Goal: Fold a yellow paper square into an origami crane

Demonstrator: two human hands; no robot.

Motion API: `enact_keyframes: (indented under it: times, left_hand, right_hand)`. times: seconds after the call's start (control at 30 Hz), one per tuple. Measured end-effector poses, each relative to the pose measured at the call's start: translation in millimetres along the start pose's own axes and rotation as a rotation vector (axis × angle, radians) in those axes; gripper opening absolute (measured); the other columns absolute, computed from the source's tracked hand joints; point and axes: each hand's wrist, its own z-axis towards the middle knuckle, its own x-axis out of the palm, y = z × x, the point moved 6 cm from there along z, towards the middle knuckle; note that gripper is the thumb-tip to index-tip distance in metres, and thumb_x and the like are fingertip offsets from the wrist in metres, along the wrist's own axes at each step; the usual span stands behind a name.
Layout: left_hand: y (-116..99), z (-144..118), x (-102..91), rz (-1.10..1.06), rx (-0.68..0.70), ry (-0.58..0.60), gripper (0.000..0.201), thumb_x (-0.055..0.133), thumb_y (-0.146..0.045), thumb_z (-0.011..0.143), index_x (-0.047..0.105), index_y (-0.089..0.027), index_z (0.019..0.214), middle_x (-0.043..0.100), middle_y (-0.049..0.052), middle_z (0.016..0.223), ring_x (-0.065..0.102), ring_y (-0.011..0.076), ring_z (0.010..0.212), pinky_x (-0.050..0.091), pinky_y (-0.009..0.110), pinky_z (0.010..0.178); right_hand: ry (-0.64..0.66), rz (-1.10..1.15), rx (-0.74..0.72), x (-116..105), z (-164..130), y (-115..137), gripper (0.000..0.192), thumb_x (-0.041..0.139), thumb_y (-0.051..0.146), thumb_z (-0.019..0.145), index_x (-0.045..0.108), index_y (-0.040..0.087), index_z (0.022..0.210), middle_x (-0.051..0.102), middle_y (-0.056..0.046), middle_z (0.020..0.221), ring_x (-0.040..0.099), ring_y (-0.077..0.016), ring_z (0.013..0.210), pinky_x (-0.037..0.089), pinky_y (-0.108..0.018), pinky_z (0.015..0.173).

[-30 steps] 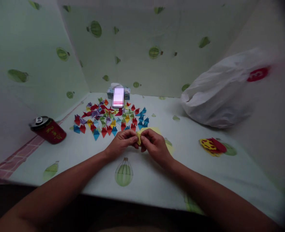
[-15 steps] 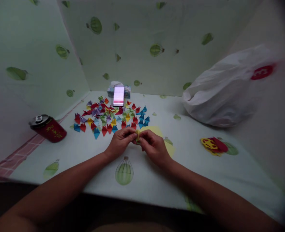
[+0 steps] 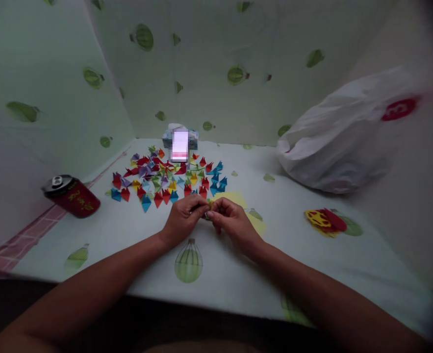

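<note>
My left hand [image 3: 187, 214] and my right hand [image 3: 233, 220] meet at the middle of the table, fingertips pinched together on a small folded piece of yellow paper [image 3: 211, 203]. Most of that piece is hidden behind my fingers, so its exact shape does not show. Flat yellow paper sheets [image 3: 238, 198] lie partly under and beyond my right hand. Just past my left hand spreads a cluster of many small folded paper figures [image 3: 158, 198] in red, blue, yellow, green and purple.
A red drink can [image 3: 77, 196] leans at the left. Behind the figures, a bright phone screen [image 3: 180, 145] stands against a tissue box [image 3: 193, 139]. At right are a bulging white plastic bag [image 3: 341, 142] and red and yellow cut-out pieces [image 3: 324, 221]. Patterned walls border the table.
My fingers have shifted slightly around the yellow paper, and less of it shows between them. The things on the table have stayed in place.
</note>
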Motion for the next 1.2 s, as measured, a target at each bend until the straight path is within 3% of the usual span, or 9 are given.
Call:
enact_keyframes:
  times: [0.23,0.47,0.7,1.2]
  left_hand:
    - [1,0,-1.4,0.034,0.005,-0.023,0.013,0.062,-0.017,0.09,0.065,-0.017,0.077,0.062,-0.001,0.07,0.06,0.0114,0.065,0.046,0.023,0.064]
    - [2,-2,-1.7,0.154,0.005,-0.043,0.009,0.063,-0.018,0.089,0.064,-0.017,0.081,0.066,0.001,0.071,0.062,0.0135,0.066,0.047,0.025,0.063]
    - [11,-4,1.6,0.045,-0.124,-0.022,0.008,0.063,-0.022,0.088,0.062,-0.018,0.082,0.07,0.002,0.073,0.066,0.0149,0.068,0.05,0.025,0.063]
    - [8,-3,1.2,0.094,-0.044,-0.029,0.006,0.064,-0.019,0.086,0.066,-0.018,0.081,0.069,0.002,0.074,0.064,0.0142,0.068,0.048,0.024,0.065]
  right_hand:
    - [0.022,0.14,0.056,2,-1,-5,0.026,0.069,0.041,0.082,0.056,0.019,0.085,0.064,0.001,0.075,0.057,-0.0089,0.052,0.047,-0.025,0.052]
    - [0.024,0.202,0.13,2,2,-13,0.027,0.075,0.036,0.075,0.057,0.018,0.083,0.062,0.003,0.068,0.054,-0.0081,0.048,0.045,-0.023,0.047]
    - [0.015,0.129,0.085,-1,3,-8,0.028,0.073,0.041,0.078,0.056,0.018,0.079,0.061,0.004,0.063,0.054,-0.0078,0.045,0.045,-0.022,0.046]
    - [-0.005,0.044,0.033,-1,3,-10,0.027,0.073,0.036,0.078,0.052,0.019,0.076,0.058,0.006,0.058,0.053,-0.0073,0.043,0.041,-0.021,0.044]
